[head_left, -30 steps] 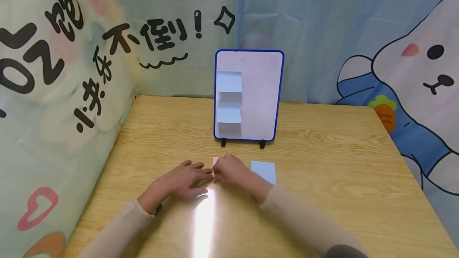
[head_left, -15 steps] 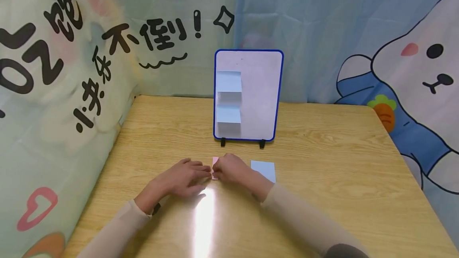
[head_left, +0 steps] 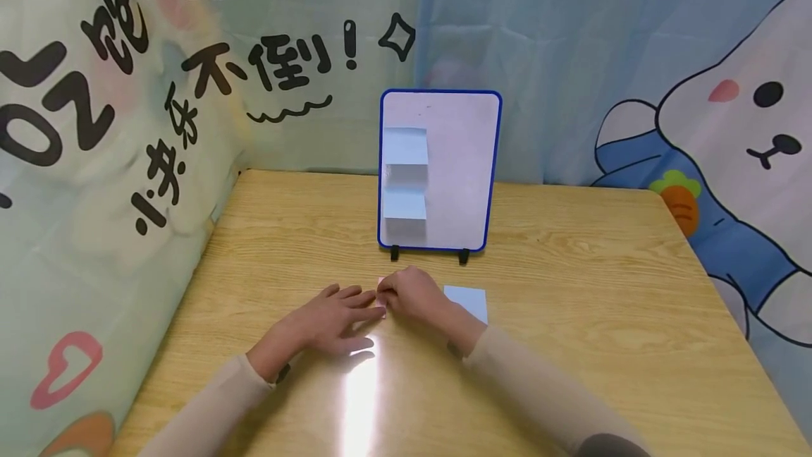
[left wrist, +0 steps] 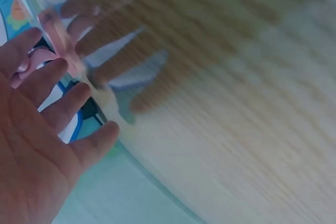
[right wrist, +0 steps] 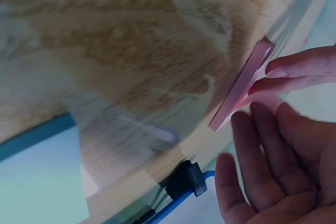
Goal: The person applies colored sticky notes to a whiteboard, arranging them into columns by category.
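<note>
A small pink sticky note pad (head_left: 381,310) lies on the table between the two hands, mostly hidden by them in the head view. My right hand (head_left: 415,295) is at its right side. In the right wrist view, thumb and forefinger of that hand pinch the pad's top pink sheet, which lifts away from the pad (right wrist: 242,85). My left hand (head_left: 330,319) reaches in from the left with spread, straight fingers, and its fingertips touch the pad's left edge. The left wrist view shows this palm (left wrist: 37,129) over the glossy tabletop.
Right of the hands lies a light blue sticky note pad (head_left: 468,302), partly behind the right wrist. Behind them stands a blue-framed whiteboard (head_left: 459,168) on black feet. On its left half are two blue notes, an upper note (head_left: 406,146) and a lower note (head_left: 405,204).
My right hand has risen slightly, its fingers pulling up at the pink sheet. The left hand's fingers have spread and shifted a little right against the pad. The board and blue notes stay put.
</note>
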`<action>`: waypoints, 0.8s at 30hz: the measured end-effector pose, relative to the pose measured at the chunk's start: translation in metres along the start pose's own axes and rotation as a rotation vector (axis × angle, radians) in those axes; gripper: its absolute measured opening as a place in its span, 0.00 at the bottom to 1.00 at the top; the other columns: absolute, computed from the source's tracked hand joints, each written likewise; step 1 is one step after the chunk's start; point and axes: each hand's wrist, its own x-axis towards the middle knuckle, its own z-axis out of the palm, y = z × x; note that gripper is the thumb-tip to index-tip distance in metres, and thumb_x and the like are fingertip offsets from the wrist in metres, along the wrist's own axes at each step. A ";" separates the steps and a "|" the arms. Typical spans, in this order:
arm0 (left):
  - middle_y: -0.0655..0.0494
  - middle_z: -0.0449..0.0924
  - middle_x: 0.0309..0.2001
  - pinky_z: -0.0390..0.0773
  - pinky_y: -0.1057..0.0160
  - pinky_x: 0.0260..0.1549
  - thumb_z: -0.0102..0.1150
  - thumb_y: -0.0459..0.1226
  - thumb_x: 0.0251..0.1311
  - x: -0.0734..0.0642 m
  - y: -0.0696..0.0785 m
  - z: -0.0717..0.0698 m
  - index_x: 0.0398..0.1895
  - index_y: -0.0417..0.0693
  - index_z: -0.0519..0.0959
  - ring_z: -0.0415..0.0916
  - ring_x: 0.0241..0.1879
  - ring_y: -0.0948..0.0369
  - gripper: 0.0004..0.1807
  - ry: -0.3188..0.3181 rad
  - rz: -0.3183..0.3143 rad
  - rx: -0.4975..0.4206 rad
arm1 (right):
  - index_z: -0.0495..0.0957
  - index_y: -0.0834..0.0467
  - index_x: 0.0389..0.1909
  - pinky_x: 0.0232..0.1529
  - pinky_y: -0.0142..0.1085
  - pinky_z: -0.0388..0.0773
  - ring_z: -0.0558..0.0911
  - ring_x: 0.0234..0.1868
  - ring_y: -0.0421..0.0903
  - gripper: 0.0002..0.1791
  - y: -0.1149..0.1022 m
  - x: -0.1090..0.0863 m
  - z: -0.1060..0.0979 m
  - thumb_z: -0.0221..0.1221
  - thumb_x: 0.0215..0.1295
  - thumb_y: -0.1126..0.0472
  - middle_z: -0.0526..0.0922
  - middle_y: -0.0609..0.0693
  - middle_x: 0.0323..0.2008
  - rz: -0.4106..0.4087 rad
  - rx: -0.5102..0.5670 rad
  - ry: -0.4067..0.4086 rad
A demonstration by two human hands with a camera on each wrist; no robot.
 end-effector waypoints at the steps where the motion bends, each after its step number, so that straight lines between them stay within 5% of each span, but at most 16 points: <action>1: 0.50 0.59 0.69 0.58 0.39 0.60 0.41 0.62 0.61 0.000 0.001 0.000 0.67 0.64 0.63 0.57 0.67 0.47 0.32 -0.004 -0.005 -0.003 | 0.85 0.53 0.33 0.39 0.34 0.78 0.81 0.31 0.39 0.07 0.001 0.000 0.000 0.58 0.60 0.62 0.85 0.42 0.30 -0.001 0.020 -0.011; 13: 0.50 0.56 0.70 0.56 0.38 0.60 0.37 0.64 0.61 0.000 0.002 0.001 0.65 0.65 0.64 0.54 0.68 0.46 0.32 -0.015 -0.030 0.027 | 0.86 0.52 0.34 0.38 0.31 0.76 0.80 0.32 0.36 0.07 0.006 0.000 0.003 0.58 0.61 0.59 0.86 0.41 0.31 -0.022 0.103 -0.072; 24: 0.51 0.57 0.69 0.58 0.38 0.59 0.37 0.66 0.60 0.004 0.008 0.005 0.64 0.64 0.67 0.53 0.69 0.47 0.33 0.005 -0.057 0.048 | 0.85 0.55 0.37 0.43 0.37 0.78 0.83 0.38 0.43 0.08 0.008 0.010 0.000 0.59 0.59 0.62 0.86 0.44 0.34 0.016 0.036 0.063</action>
